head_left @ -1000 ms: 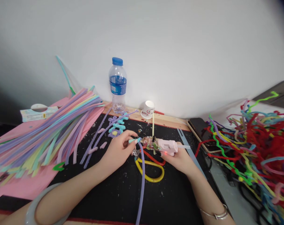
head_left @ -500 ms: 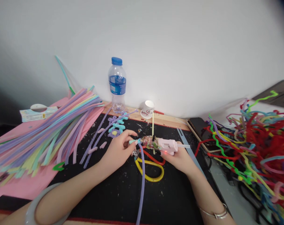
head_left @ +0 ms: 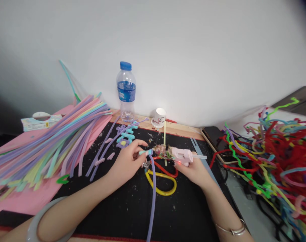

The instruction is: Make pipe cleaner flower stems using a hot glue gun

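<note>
My right hand (head_left: 192,170) is wrapped round a pale pink hot glue gun (head_left: 182,155); a clear glue stick (head_left: 200,157) sticks out of its back, and a red light glows on it. Fuzzy scraps coat its nozzle end, which points left. Between the fingertips of my left hand (head_left: 129,157) is a small turquoise pipe cleaner piece (head_left: 144,152). A long purple pipe cleaner (head_left: 153,191) joins it and hangs toward the front edge. The nozzle tip lies just right of this joint. Below, scissors (head_left: 165,188) with yellow and red handles rest on the black mat.
Bundled pastel pipe cleaners (head_left: 67,141) spread on pink paper at left. A tangled multicoloured heap (head_left: 281,158) fills the right. A water bottle (head_left: 126,90) and a paper cup (head_left: 159,117) stand near the wall. Purple and turquoise shaped pieces (head_left: 126,134) lie behind my left hand.
The glue gun has shifted slightly to the right, drawing its nozzle a little away from the pipe cleaner joint. My left hand stays put.
</note>
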The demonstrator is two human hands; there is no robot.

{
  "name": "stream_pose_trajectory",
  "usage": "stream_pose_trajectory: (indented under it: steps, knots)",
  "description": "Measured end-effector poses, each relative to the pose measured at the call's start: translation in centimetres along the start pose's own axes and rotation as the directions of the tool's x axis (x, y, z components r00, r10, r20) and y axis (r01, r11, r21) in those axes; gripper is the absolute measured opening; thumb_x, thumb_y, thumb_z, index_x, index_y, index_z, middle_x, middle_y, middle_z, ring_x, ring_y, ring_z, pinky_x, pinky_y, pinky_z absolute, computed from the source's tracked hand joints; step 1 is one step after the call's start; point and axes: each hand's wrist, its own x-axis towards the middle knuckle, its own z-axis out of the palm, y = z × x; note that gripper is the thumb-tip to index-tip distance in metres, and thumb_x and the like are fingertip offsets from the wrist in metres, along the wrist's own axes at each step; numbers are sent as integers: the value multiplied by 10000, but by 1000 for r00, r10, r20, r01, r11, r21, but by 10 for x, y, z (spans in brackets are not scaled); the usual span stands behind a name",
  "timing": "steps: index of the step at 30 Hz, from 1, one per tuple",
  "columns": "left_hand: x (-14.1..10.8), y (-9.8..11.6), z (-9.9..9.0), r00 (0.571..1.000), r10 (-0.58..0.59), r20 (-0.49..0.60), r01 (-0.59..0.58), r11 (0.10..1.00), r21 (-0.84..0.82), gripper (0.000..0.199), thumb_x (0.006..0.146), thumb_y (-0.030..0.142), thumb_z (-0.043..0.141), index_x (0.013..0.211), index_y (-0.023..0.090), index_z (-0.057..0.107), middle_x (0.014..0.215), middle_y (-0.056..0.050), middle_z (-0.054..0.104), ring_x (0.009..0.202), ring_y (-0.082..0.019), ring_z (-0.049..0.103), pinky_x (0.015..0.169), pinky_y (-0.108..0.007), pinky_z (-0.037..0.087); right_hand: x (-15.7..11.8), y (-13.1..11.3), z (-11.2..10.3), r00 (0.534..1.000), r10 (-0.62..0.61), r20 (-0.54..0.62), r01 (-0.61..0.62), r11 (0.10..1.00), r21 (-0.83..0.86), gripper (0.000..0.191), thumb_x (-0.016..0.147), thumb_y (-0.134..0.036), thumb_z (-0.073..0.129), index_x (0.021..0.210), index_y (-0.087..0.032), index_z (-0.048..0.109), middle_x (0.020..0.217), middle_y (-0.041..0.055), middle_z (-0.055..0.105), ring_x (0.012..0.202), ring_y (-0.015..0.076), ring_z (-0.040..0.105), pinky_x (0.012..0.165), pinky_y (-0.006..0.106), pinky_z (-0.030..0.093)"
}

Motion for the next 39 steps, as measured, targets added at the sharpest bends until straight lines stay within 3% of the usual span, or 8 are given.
stream_pose_trajectory:
  steps: [12,39]
  knots:
    - [3,4,-2,998,-67,-2,66,992,-111,177,819,251,531,978,193,478,596,66,543,504,-104,500,536,-224,396,1,-3,1,996,-8,90,4,999,38,184,771,-207,533,611,-168,451,554,-43,412,508,81,338,468,197,297]
    - [1,1,0,1000,-16,10,16,999,-33,183,822,268,513,990,203,481,608,54,543,516,-119,507,536,-233,406,0,-1,1,999,-8,41,9,1000,-22,215,760,-215,542,575,-175,439,539,-44,396,504,88,345,464,202,305]
